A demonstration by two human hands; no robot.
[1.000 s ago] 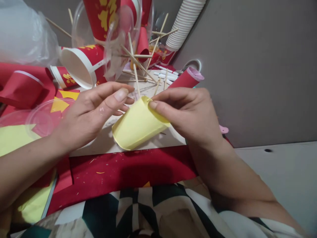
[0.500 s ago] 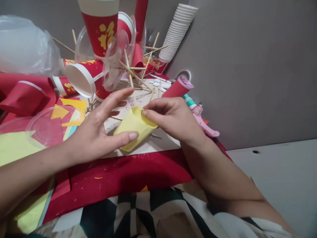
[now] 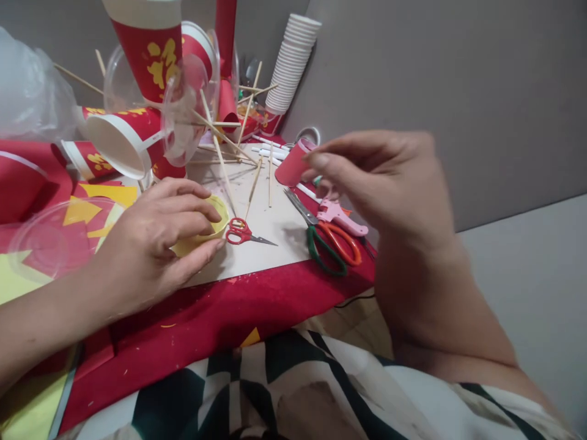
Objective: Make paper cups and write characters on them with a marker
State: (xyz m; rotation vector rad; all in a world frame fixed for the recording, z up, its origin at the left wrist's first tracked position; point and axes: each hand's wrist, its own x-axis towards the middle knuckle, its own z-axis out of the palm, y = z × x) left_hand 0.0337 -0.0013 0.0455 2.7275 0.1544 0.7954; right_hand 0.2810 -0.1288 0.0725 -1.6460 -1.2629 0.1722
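Observation:
My left hand (image 3: 156, 238) is wrapped round a yellow paper cup (image 3: 211, 221) that stands on the pale board (image 3: 270, 235). Only the cup's rim and a bit of its wall show past my fingers. Small red scissors (image 3: 243, 233) lie just right of the cup. My right hand (image 3: 385, 177) hovers in the air to the right, blurred, fingers loosely curled with nothing in them. Its fingertips are close to a red rolled paper tube (image 3: 293, 162). Below it lie larger orange-and-green scissors (image 3: 328, 238) and a pink glue gun (image 3: 342, 215).
Red printed paper cups (image 3: 147, 55), clear plastic lids (image 3: 183, 116) and wooden sticks (image 3: 220, 131) are piled at the back. A tall stack of white cups (image 3: 290, 64) leans against the grey wall. Red and yellow paper sheets (image 3: 41, 201) cover the left side.
My right hand let go of the yellow cup and rose to the right. My left hand closed round the cup and set it on the board. The view shifted right, revealing scissors.

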